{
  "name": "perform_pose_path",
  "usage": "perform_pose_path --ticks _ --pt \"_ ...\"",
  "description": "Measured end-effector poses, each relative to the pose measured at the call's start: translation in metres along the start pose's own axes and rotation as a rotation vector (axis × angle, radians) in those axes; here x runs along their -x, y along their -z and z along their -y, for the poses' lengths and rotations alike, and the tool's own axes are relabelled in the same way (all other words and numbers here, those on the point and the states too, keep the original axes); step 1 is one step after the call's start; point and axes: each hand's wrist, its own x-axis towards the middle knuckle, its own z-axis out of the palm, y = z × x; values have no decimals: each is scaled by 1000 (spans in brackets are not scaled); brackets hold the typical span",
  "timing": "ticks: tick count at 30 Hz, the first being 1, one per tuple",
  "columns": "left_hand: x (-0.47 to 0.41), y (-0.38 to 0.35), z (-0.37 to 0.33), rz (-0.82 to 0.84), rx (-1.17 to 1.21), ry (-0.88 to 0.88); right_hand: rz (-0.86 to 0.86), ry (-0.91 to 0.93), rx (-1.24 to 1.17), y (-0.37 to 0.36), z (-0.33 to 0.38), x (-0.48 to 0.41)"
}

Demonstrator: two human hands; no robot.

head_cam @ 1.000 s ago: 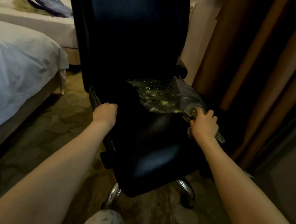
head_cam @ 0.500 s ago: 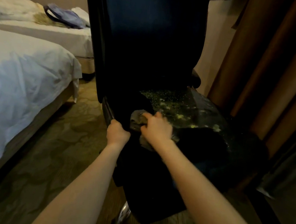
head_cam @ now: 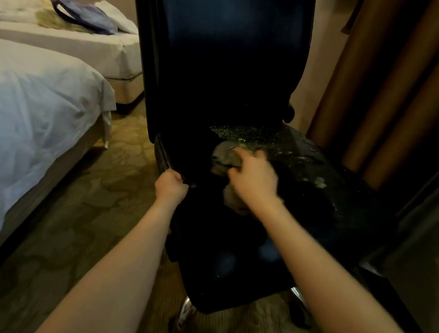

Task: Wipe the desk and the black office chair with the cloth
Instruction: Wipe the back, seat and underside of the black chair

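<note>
The black office chair (head_cam: 224, 58) stands in front of me, its tall back upright and its seat speckled with light flecks at the rear. My right hand (head_cam: 252, 182) grips a bunched grey cloth (head_cam: 226, 155) and presses it on the seat near the base of the backrest. My left hand (head_cam: 171, 187) grips the left edge of the chair's seat. The desk is out of view.
A white-sheeted bed (head_cam: 29, 108) lies close on the left, a second bed (head_cam: 85, 43) behind it with a purple bag (head_cam: 85, 15) on top. Brown curtains (head_cam: 401, 77) hang on the right. A dark panel (head_cam: 435, 243) stands at the right edge. Patterned carpet (head_cam: 87, 206) covers the floor.
My right hand swept the cloth from the seat's right side across to the left, then slightly back toward the rear middle. My left hand kept its hold on the seat's left edge.
</note>
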Motion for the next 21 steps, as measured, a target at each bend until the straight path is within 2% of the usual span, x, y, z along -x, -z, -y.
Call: perform_pose_path --ticks 3,6,10,15,18,21 --pt "-2 -3 5 -53 43 6 145 148 135 -19 21 19" --pt "-2 -1 6 26 83 24 197 11 94 -6 -11 -3" --pt "-5 8 7 166 162 33 84 -275 268 3 -52 -18" --pt "10 19 -1 252 354 35 -43 -199 421 -16 -44 -19" --pt "29 13 -8 342 207 -54 -2 -211 392 -11 -46 -19" --pt "36 4 -14 314 -12 -136 89 -117 277 5 -49 -19"
